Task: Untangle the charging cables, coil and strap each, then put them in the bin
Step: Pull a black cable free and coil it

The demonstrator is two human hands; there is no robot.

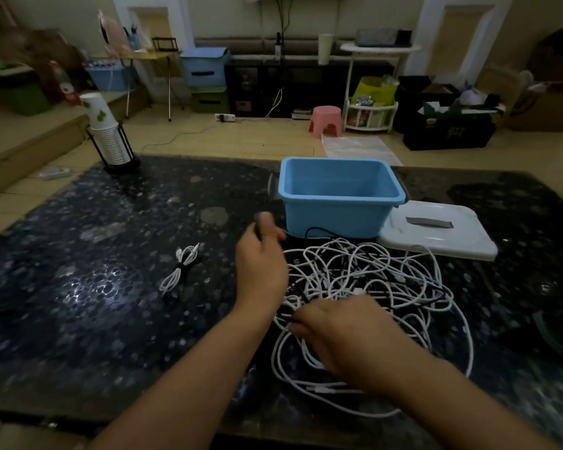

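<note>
A tangle of white and black charging cables (384, 277) lies on the dark speckled table (95, 303), in front of an empty blue bin (338, 216). My left hand (260, 261) is raised at the tangle's left edge and pinches a black cable between thumb and fingers. My right hand (342, 329) rests low on the near side of the tangle, its fingers curled on a black cable. One white cable (179, 271), coiled and bound with a dark strap, lies apart to the left.
The bin's white lid (436, 235) lies flat to the right of the bin. A stack of paper cups in a black holder (111, 141) stands at the table's far left corner. A dark green rim (553, 339) shows at the right edge.
</note>
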